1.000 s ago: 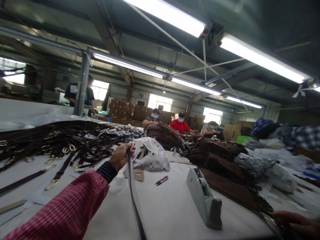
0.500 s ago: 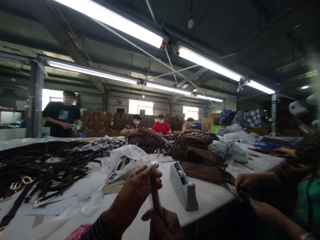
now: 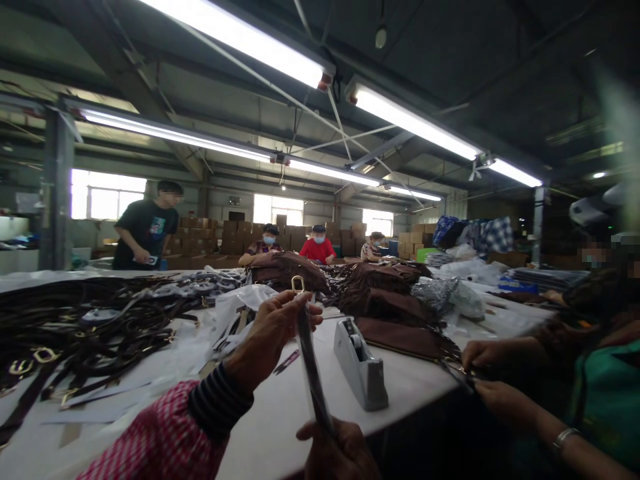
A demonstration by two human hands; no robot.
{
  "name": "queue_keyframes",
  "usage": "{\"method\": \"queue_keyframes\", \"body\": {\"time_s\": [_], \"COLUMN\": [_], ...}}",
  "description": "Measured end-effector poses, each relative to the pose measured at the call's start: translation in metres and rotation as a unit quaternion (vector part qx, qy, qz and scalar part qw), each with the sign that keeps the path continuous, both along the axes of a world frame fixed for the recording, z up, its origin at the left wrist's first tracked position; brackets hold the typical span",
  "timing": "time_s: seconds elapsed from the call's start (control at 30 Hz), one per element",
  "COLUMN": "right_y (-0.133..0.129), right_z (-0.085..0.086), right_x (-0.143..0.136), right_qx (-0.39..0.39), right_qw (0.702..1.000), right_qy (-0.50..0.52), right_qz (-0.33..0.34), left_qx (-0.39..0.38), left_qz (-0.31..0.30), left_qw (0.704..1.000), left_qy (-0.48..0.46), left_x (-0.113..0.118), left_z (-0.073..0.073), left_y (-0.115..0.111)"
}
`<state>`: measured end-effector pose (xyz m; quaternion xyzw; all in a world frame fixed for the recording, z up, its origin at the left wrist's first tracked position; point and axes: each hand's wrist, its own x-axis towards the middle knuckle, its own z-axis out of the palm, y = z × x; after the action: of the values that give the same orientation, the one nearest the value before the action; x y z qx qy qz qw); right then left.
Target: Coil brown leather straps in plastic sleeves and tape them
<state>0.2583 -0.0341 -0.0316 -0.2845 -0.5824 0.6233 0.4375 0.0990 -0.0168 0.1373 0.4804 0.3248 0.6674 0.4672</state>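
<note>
Left hand [image 3: 270,333] pinches a dark strap [image 3: 313,373] just below its twelve-o'clock gold ring [image 3: 298,285]; right hand [image 3: 340,450] grips it at six o'clock; tape dispenser [image 3: 363,373] at three.

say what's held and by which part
A dark strap: the left hand grips its top end just below the gold ring, the right hand holds it lower down.
</note>
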Motion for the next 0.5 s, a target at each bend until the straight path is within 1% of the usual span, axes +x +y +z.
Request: {"method": "queue_keyframes", "body": {"time_s": [0.07, 0.17, 0.23, 0.3, 0.33, 0.4, 0.5], "right_y": [0.007, 0.017, 0.021, 0.022, 0.022, 0.021, 0.023], "right_z": [0.017, 0.053, 0.077, 0.093, 0.098, 0.102, 0.099], "right_x": [-0.001, -0.006, -0.011, -0.017, -0.020, -0.023, -0.022], "right_qx": [0.019, 0.093, 0.121, 0.119, 0.116, 0.118, 0.132], "right_qw": [0.999, 0.992, 0.986, 0.983, 0.983, 0.983, 0.985], "right_qy": [0.032, 0.083, 0.112, 0.134, 0.140, 0.136, 0.106], "right_qz": [0.010, 0.010, -0.011, -0.029, -0.032, -0.034, -0.030], "left_qx": [0.017, 0.029, 0.025, 0.024, 0.024, 0.017, -0.002], "left_qz": [-0.009, -0.031, -0.037, -0.029, -0.023, -0.020, -0.020], "left_qw": [0.999, 0.991, 0.987, 0.986, 0.986, 0.986, 0.983], "left_qy": [0.045, 0.123, 0.156, 0.163, 0.162, 0.163, 0.181], "left_x": [-0.002, -0.001, 0.002, 0.005, 0.006, 0.008, 0.003], "left_z": [0.010, 0.024, 0.028, 0.027, 0.025, 0.020, 0.016], "left_y": [0.000, -0.002, -0.003, -0.005, -0.006, -0.008, -0.011]}}
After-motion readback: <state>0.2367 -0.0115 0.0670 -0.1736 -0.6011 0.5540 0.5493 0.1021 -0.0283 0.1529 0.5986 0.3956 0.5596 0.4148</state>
